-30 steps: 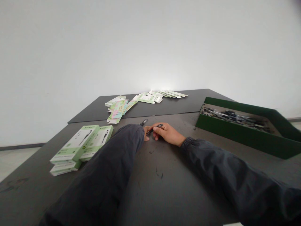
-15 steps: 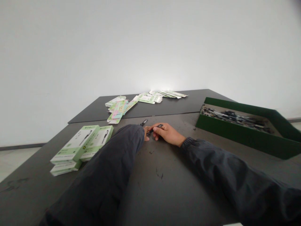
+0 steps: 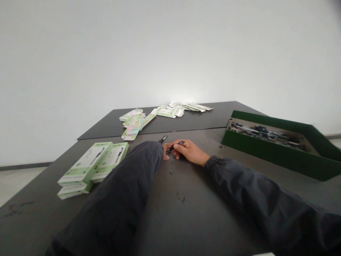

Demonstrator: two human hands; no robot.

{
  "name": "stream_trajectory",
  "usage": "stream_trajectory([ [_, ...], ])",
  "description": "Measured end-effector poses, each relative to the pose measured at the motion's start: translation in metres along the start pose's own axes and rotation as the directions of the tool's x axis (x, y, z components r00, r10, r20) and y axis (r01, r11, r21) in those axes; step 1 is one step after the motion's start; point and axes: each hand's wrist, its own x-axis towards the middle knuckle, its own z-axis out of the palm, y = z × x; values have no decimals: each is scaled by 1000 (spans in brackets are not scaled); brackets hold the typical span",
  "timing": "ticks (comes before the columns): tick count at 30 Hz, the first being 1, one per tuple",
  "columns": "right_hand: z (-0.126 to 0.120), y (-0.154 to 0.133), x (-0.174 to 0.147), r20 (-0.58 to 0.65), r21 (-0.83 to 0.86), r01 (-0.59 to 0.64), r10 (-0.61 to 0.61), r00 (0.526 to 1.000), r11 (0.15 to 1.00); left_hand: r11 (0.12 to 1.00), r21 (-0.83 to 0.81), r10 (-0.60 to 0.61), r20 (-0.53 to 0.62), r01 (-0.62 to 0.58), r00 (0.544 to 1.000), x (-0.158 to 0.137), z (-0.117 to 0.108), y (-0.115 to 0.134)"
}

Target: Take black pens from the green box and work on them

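Both hands meet near the middle of the dark table. My right hand is closed round a black pen, thumb and fingers pinching it. The pen slants down to the left, where its lower end reaches my left hand. My left hand is closed at that end; the sleeve hides most of it, and only the thumb and some fingers show. Just beyond my left hand, a second dark pen sticks out from behind the sleeve; whether it is held or lying on the table I cannot tell.
On the right stands a green open box with several pens inside. White-green pen boxes are stacked at the left. Flattened cartons and colourful cartons lie farther back, before a white wall.
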Motion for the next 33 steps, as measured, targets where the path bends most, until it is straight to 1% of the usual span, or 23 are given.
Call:
stream_trajectory([
  [4,0,1,0,5,10,10,-10,1000,1000,1000,24,-10,-19,10,1000,0,1,-1],
  [11,0,-1,0,-4,14,5,-5,1000,1000,995,-51,88,-18,-89,996,-7,-8,4],
  [14,0,0,0,-6,9,7,-7,1000,1000,994,-49,97,-24,-98,995,-6,-7,2],
  [18,0,0,0,1,1,8,-8,1000,1000,997,-12,81,-37,-82,996,-3,-2,-3],
  [24,0,-1,0,1,7,7,-7,1000,1000,990,-42,132,-37,-133,991,-6,-5,-1],
  [30,0,-1,1,0,11,4,-4,1000,1000,997,-46,61,-40,-63,997,-9,-8,5],
  [33,0,0,1,-6,12,3,-3,1000,1000,997,-55,52,-20,-53,998,-10,-9,8],
])
